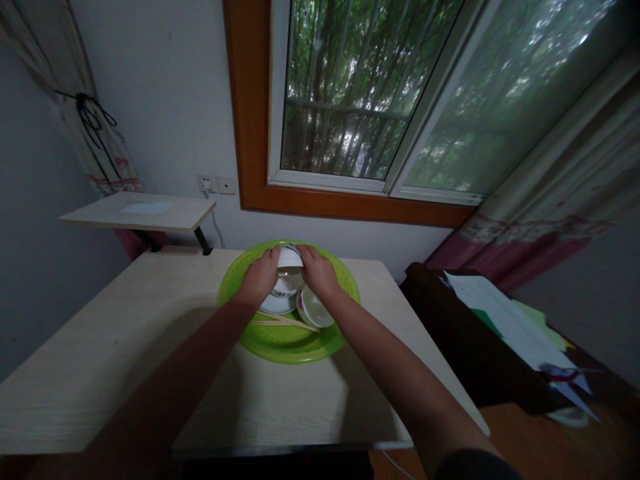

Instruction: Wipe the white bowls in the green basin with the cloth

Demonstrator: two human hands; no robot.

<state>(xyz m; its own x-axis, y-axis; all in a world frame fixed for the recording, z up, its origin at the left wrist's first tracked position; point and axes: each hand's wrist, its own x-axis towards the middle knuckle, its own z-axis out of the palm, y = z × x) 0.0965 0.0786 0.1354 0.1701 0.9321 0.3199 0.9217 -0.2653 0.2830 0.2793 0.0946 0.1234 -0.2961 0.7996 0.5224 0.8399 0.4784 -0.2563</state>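
Between my two hands a white bowl point(291, 257) is held tilted over the far part of a round green basin point(295, 352). My left hand point(261, 274) grips its left side, and my right hand point(319, 271) grips its right side. Below it in the basin sits another white bowl point(287, 285) with a patterned rim. A white plate point(278, 305) lies partly hidden under that. To the right, a bowl with a pink pattern point(316, 309) leans on its side. Several wooden chopsticks point(283, 319) lie across the front of these dishes.
The basin stands on a pale wooden table point(300, 407). A small raised shelf point(145, 212) with a paper on it stands at the back left. Behind are a wall socket point(207, 183) and a window point(370, 93). On the right, papers point(505, 320) lie on dark furniture.
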